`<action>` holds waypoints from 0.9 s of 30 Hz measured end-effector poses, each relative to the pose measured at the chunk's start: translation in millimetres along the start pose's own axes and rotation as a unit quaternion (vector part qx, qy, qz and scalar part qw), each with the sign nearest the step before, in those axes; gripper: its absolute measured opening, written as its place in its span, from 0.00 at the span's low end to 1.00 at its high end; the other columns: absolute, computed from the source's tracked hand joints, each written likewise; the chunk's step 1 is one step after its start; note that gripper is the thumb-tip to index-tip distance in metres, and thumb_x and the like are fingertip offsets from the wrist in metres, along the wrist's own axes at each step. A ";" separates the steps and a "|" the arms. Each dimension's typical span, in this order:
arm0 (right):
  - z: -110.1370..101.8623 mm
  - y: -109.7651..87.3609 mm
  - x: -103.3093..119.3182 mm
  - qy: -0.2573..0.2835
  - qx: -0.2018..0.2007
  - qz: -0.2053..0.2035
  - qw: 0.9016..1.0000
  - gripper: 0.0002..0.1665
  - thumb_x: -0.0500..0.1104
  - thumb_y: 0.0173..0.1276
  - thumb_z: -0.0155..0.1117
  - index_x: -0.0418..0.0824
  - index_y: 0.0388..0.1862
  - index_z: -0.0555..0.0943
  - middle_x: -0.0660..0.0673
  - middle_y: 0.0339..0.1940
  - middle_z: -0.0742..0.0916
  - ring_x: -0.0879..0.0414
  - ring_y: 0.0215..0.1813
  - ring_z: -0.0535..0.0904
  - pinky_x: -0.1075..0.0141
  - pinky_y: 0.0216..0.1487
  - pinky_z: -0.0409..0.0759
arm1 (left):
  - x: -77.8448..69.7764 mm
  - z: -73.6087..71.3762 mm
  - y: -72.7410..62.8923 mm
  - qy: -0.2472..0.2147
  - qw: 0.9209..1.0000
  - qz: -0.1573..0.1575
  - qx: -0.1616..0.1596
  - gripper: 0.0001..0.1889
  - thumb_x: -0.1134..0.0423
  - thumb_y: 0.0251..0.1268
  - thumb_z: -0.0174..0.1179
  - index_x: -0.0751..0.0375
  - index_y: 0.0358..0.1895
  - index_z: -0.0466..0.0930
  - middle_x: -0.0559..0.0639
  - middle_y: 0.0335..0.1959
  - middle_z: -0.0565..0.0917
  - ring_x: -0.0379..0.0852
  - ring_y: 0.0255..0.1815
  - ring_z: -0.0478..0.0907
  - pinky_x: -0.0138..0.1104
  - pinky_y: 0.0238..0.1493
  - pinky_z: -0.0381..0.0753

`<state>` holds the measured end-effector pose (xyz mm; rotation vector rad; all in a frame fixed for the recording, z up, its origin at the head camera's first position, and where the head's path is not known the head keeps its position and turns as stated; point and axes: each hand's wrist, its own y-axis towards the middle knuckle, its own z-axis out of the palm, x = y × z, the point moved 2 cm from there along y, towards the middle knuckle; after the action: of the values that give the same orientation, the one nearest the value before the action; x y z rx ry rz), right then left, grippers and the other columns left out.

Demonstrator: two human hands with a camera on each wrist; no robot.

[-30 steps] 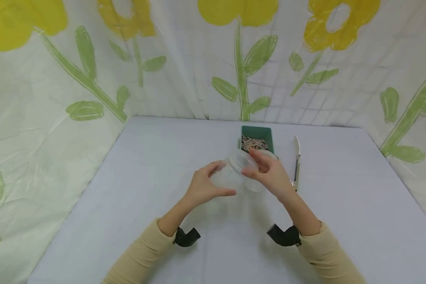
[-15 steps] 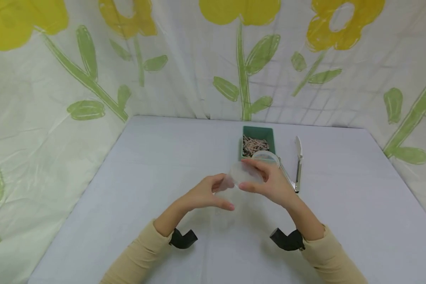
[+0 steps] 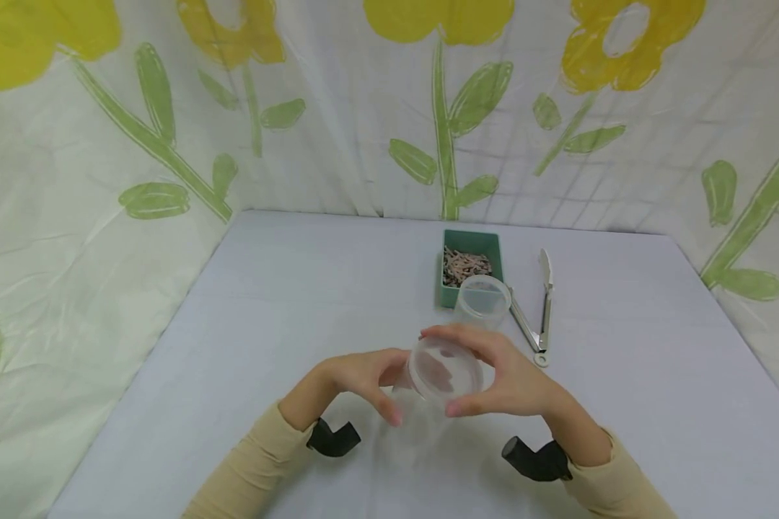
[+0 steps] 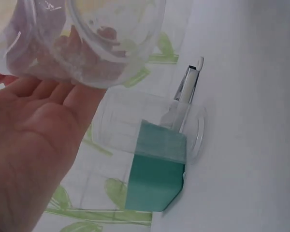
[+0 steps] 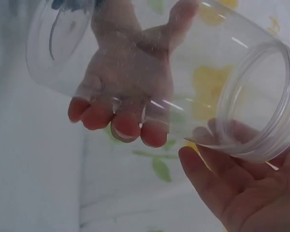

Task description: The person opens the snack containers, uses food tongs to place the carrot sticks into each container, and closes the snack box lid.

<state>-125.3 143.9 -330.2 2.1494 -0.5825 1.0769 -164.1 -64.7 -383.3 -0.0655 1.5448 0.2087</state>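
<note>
A clear plastic jar is tilted between both hands, above the table. My left hand holds its body, with the fingertips showing below the wall in the right wrist view. At the wide ringed end, my right hand grips the rim between thumb and fingers. Whether a see-through lid covers that end, I cannot tell. A second clear jar stands just beyond my right hand, in front of the green box. Its lower part is hidden by that hand.
Inside the green box lie many small brownish pieces. Metal tongs lie spread at the right of the second jar. Behind the white table hangs a curtain with painted yellow flowers.
Both hands have brought the jar nearer to the person and turned its wide end to face up more. The second jar and tongs now show more fully; they stay put.
</note>
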 end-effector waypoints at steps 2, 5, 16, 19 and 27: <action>0.4 0.1 3.2 0.005 0.017 -0.019 1.000 0.44 0.39 0.51 0.79 0.36 0.67 0.70 0.43 0.61 0.79 0.52 0.60 0.74 0.59 0.59 0.74 | 1.0 1.5 0.2 -0.009 0.999 0.004 0.035 0.45 0.57 0.59 0.69 0.87 0.64 0.51 0.82 0.61 0.60 0.37 0.63 0.66 0.42 0.72 0.58; 0.6 0.4 6.8 0.010 0.037 -0.043 0.998 0.44 0.46 0.55 0.78 0.38 0.68 0.69 0.44 0.62 0.79 0.51 0.61 0.73 0.59 0.62 0.72 | 2.7 3.3 0.5 -0.014 0.997 0.005 0.082 0.52 0.47 0.59 0.68 0.89 0.64 0.48 0.85 0.60 0.57 0.34 0.64 0.64 0.44 0.73 0.55; -11.7 0.5 0.5 0.023 -0.181 0.117 0.976 0.36 0.35 0.66 0.65 0.28 0.70 0.64 0.36 0.65 0.70 0.52 0.64 0.63 0.70 0.57 0.69 | 7.0 -21.5 -11.0 0.052 0.990 0.043 -0.120 0.44 0.62 0.62 0.67 0.77 0.71 0.47 0.73 0.73 0.52 0.59 0.76 0.47 0.58 0.72 0.44; -9.2 0.6 -8.4 0.014 -0.218 0.203 0.955 0.37 0.34 0.64 0.66 0.30 0.71 0.64 0.34 0.64 0.69 0.45 0.65 0.63 0.57 0.65 0.69 | 14.4 -37.9 -18.1 0.057 0.956 -0.005 -0.289 0.41 0.73 0.58 0.66 0.70 0.72 0.50 0.68 0.73 0.53 0.59 0.75 0.47 0.55 0.72 0.49; 31.9 8.2 -48.9 -0.121 -0.125 0.286 0.942 0.46 0.42 0.51 0.79 0.27 0.67 0.69 0.32 0.60 0.74 0.37 0.60 0.72 0.47 0.58 0.75 | 40.7 -62.6 -6.0 0.074 0.888 -0.044 -0.451 0.41 0.80 0.54 0.65 0.66 0.67 0.48 0.63 0.73 0.54 0.58 0.75 0.47 0.51 0.71 0.56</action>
<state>-141.1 119.9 -381.7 1.9395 -1.4453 0.9573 -224.2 -77.6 -426.1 -0.9026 1.4722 0.8543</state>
